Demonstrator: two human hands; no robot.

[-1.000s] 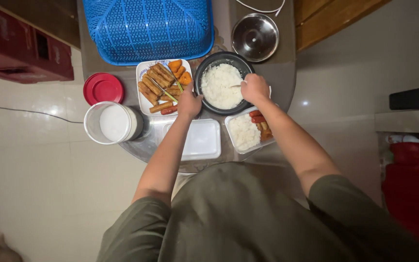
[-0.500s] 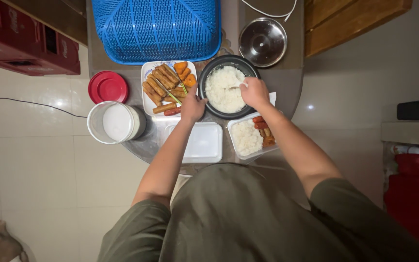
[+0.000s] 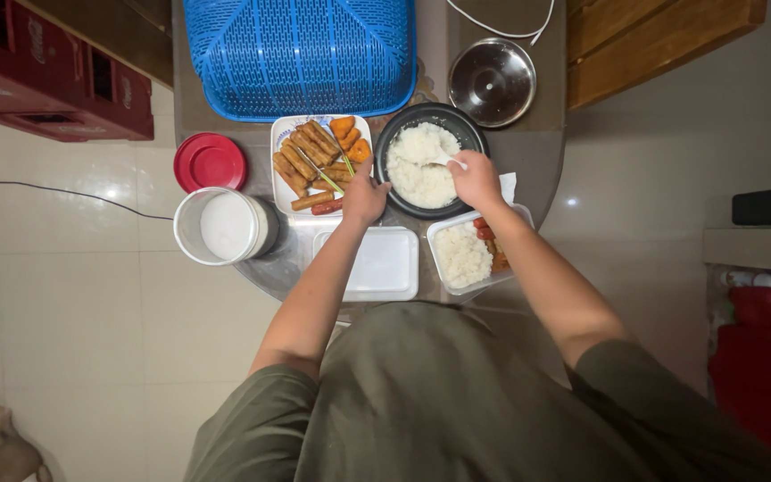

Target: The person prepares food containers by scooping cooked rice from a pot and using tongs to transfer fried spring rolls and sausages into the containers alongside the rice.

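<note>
My right hand (image 3: 477, 181) grips a white spoon (image 3: 447, 161) dipped into the white rice in a black pot (image 3: 429, 119). My left hand (image 3: 365, 200) rests against the pot's left rim, fingers curled on it. Just below my right hand sits a clear food box (image 3: 457, 259) holding rice and some sausages. An empty white box (image 3: 384, 264) lies below my left hand. A white plate (image 3: 280, 178) of fried rolls, sausages and orange pieces stands left of the pot.
A blue plastic basket (image 3: 296, 54) lies upside down at the table's far side beside a steel lid (image 3: 493, 82). A red lid (image 3: 211, 162) and a clear round tub (image 3: 223, 227) sit at the left edge. Red crates (image 3: 55, 80) stand on the tiled floor.
My right hand has worked the spoon across the rice, from the pot's right rim to farther in. The left hand stays at the pot's rim. The view has shifted slightly.
</note>
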